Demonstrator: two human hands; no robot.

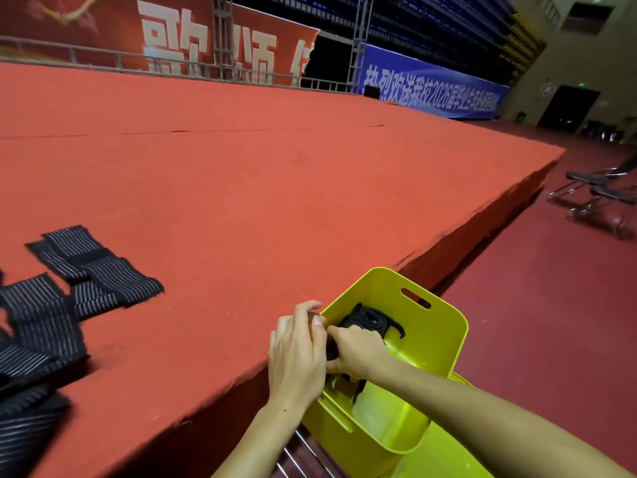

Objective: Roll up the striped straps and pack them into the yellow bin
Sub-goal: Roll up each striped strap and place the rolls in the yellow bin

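Note:
A yellow bin (444,336) with a slot handle stands just off the front edge of the red stage. Inside it lies a rolled black striped strap (370,318). My right hand (355,350) is down in the bin with its fingers curled round a black strap beside that roll. My left hand (298,343) curls its fingers over the bin's near-left rim. Several unrolled black straps with white stripes (62,291) lie flat on the stage at the far left, some overlapping.
The red carpeted stage (258,188) fills most of the view; its front edge runs diagonally past the bin. Metal bars (303,453) show under the bin. Dark folding chairs (599,194) stand on the lower red floor at the right.

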